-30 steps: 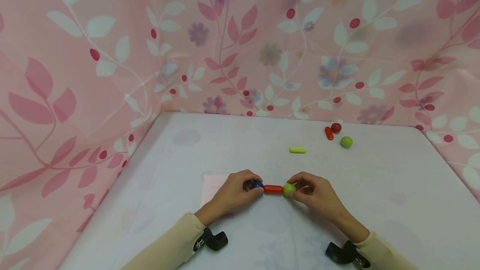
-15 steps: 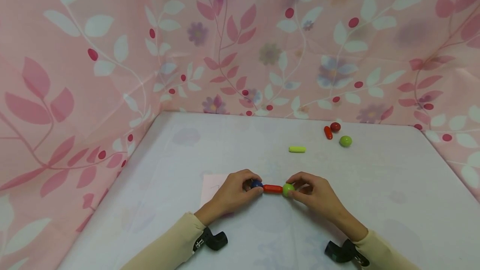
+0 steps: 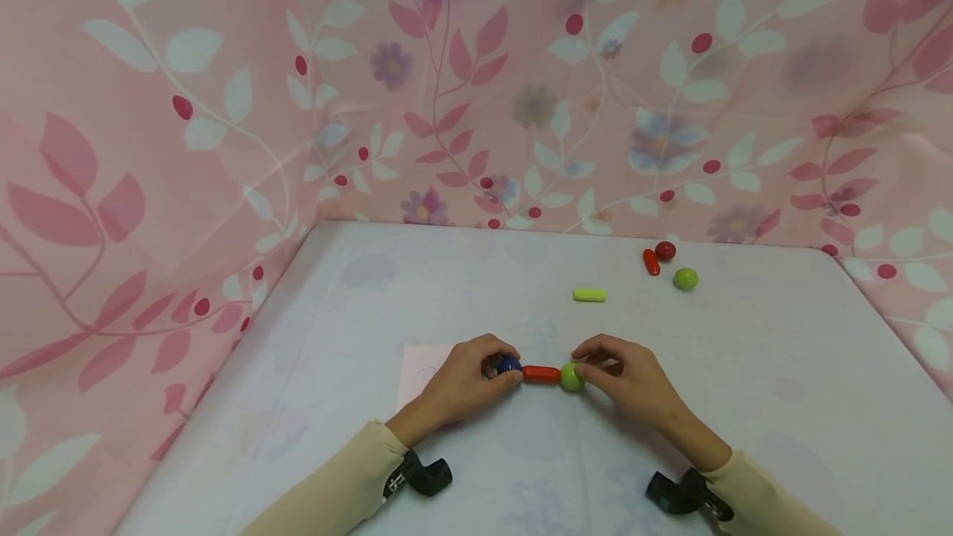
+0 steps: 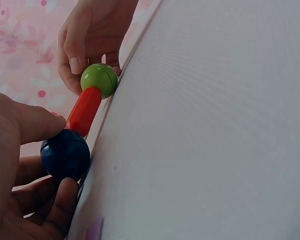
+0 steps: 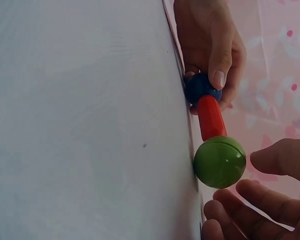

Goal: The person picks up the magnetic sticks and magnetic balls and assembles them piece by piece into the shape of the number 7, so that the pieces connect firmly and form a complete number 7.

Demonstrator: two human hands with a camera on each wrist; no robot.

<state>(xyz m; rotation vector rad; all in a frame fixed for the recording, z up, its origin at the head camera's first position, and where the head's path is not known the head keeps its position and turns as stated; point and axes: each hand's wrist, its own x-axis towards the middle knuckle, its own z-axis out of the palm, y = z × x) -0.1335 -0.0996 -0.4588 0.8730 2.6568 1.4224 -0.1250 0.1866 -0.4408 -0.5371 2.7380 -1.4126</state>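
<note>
A blue ball, a red rod and a green ball stand joined end to end in a row on the white table. With thumb and fingers, my left hand grips the blue ball at the left end. My right hand is beside the green ball at the other end. In the right wrist view, its loosely bent fingers and thumb stand spread around the green ball, with a gap between thumb and ball.
A pale pink paper with a drawn mark lies partly under the left hand. Farther back are a yellow-green rod, a short red rod, a dark red ball and another green ball. Floral cloth hangs behind the table.
The right thumb and fingers have come off the green ball and moved slightly away. The left hand keeps its grip on the blue ball, and the joined pieces stay in place.
</note>
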